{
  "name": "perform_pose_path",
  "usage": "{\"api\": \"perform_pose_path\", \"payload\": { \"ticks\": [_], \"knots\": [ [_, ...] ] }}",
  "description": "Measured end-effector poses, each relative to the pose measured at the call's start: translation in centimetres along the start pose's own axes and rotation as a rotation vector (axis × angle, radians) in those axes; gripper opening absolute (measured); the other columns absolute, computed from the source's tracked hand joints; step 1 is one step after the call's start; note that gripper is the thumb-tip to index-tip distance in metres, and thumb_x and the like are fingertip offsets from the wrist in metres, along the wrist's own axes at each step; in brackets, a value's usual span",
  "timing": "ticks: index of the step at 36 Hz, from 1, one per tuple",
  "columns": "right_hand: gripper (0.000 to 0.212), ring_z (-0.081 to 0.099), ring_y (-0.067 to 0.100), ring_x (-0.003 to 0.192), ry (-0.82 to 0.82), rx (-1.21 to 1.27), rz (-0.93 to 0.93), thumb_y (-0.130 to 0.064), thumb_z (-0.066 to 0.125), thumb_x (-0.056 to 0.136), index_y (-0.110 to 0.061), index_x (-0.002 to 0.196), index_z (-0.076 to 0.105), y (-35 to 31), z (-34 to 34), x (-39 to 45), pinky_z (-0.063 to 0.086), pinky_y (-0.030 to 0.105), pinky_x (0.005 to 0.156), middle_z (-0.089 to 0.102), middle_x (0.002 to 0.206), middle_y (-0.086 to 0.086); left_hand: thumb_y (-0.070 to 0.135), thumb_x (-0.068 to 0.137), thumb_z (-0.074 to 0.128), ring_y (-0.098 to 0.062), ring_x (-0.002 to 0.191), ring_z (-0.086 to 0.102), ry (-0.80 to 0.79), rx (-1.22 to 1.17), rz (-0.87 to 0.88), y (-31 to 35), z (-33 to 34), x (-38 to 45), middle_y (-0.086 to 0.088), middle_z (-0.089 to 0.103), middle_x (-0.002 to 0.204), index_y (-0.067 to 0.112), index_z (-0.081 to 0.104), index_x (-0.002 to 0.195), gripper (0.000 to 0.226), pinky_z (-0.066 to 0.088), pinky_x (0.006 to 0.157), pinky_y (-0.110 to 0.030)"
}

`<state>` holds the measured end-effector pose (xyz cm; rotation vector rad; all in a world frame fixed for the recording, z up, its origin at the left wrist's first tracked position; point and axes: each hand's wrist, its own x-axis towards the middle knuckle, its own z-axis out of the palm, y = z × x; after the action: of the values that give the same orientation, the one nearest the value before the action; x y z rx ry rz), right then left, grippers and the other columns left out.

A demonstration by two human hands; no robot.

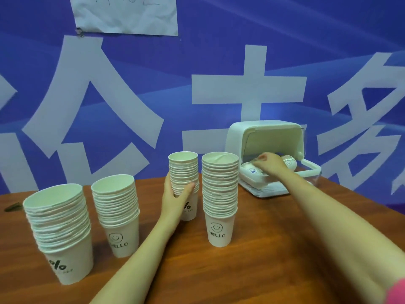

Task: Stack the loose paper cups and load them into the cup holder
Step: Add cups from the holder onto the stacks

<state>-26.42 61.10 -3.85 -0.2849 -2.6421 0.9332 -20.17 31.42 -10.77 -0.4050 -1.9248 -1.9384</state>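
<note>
Several tall stacks of white paper cups stand upright on the brown table. My left hand (178, 195) wraps around the middle of the centre stack (183, 172). A taller "HELLO" stack (219, 194) stands just right of it. Two more stacks (59, 224) (117, 207) stand at the left. The white cup holder (265, 132) sits at the back right with its lid raised. My right hand (270, 163) reaches inside it, fingers curled over cups lying on their sides (252, 171). Whether it grips one is unclear.
A blue banner with large white characters forms the wall right behind the table. A crumpled white sheet (125, 14) hangs on it at the top. The wooden table surface (263, 249) shows in front of the stacks.
</note>
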Motion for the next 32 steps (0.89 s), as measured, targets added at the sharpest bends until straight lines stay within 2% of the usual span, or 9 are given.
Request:
{"api": "perform_pose_path", "payload": {
  "ticks": [4,8,12,14,17,20,25,28,32],
  "knots": [
    [0.021,0.051,0.026,0.088,-0.201,-0.085,0.028,-0.028,0.066,0.086,-0.011,0.077,0.058,0.0,1.3,2.8,0.041,0.034,0.075,0.056,0.084,0.011,0.042,0.077,0.066,0.003,0.119,0.052,-0.012,-0.012,0.015,-1.0,-0.1,0.7,0.016,0.054,0.133,0.030,0.036,0.144,0.074,0.045,0.086,-0.008],
    [0.019,0.053,0.024,0.086,-0.265,-0.082,0.115,-0.023,0.064,0.091,-0.016,0.076,0.054,-0.2,1.5,3.6,0.043,0.033,0.077,0.055,0.088,0.007,0.039,0.080,0.065,0.005,0.119,0.053,-0.014,-0.016,0.022,-1.6,-0.1,0.7,0.017,0.055,0.132,0.030,0.035,0.144,0.072,0.046,0.085,-0.008],
    [0.025,0.047,0.024,0.089,-0.231,-0.162,0.110,-0.022,0.061,0.093,-0.016,0.071,0.050,-0.6,1.9,3.2,0.039,0.033,0.081,0.054,0.092,0.010,0.040,0.078,0.065,0.008,0.116,0.053,-0.015,-0.020,0.025,-1.5,-0.1,0.7,0.019,0.055,0.131,0.033,0.036,0.142,0.071,0.045,0.083,-0.005],
    [0.017,0.050,0.025,0.092,-0.218,-0.173,0.099,-0.025,0.062,0.092,-0.009,0.087,0.062,-0.8,1.9,3.1,0.039,0.032,0.081,0.055,0.098,0.010,0.041,0.078,0.065,0.005,0.118,0.053,-0.019,-0.027,0.027,-1.5,-0.1,0.6,0.018,0.054,0.132,0.031,0.035,0.143,0.073,0.045,0.085,-0.007],
    [0.042,0.063,0.029,0.096,-0.131,-0.034,0.063,-0.038,0.066,0.082,-0.006,0.109,0.065,0.5,1.6,3.8,0.049,0.038,0.082,0.067,0.106,0.011,0.040,0.077,0.065,0.006,0.117,0.053,-0.023,-0.043,0.033,-1.5,-0.1,0.7,0.017,0.054,0.131,0.030,0.036,0.142,0.071,0.045,0.084,-0.005],
    [0.043,0.064,0.023,0.094,-0.050,0.158,0.009,-0.040,0.067,0.082,-0.013,0.114,0.058,1.1,0.4,2.7,0.052,0.041,0.084,0.066,0.109,0.006,0.040,0.080,0.068,0.002,0.119,0.053,-0.028,-0.048,0.039,-1.5,-0.1,0.7,0.016,0.055,0.131,0.030,0.038,0.141,0.069,0.045,0.091,-0.015],
    [0.059,0.053,0.011,0.099,0.103,0.383,-0.104,-0.027,0.066,0.090,-0.017,0.142,0.039,0.8,-1.2,-2.1,0.044,0.026,0.081,0.054,0.120,0.000,0.041,0.076,0.068,-0.005,0.123,0.052,-0.031,-0.069,0.023,-1.7,0.0,0.5,0.012,0.056,0.134,0.030,0.037,0.144,0.076,0.045,0.096,-0.024],
    [0.077,0.053,0.006,0.101,0.095,0.447,-0.190,-0.021,0.066,0.091,-0.025,0.153,0.021,0.1,-1.9,-4.3,0.045,0.019,0.083,0.046,0.124,-0.004,0.042,0.076,0.069,-0.009,0.126,0.051,-0.034,-0.066,0.016,-1.6,0.0,0.5,0.011,0.054,0.136,0.030,0.036,0.145,0.078,0.046,0.102,-0.035],
    [0.077,0.055,0.012,0.110,0.062,0.460,-0.332,-0.012,0.056,0.095,-0.033,0.154,0.012,-3.6,-2.3,-6.3,0.043,0.018,0.093,0.042,0.125,-0.012,0.044,0.078,0.071,-0.008,0.126,0.051,-0.036,-0.085,0.014,-1.5,0.0,0.5,0.011,0.054,0.136,0.029,0.036,0.145,0.077,0.045,0.103,-0.035]
  ]
}}
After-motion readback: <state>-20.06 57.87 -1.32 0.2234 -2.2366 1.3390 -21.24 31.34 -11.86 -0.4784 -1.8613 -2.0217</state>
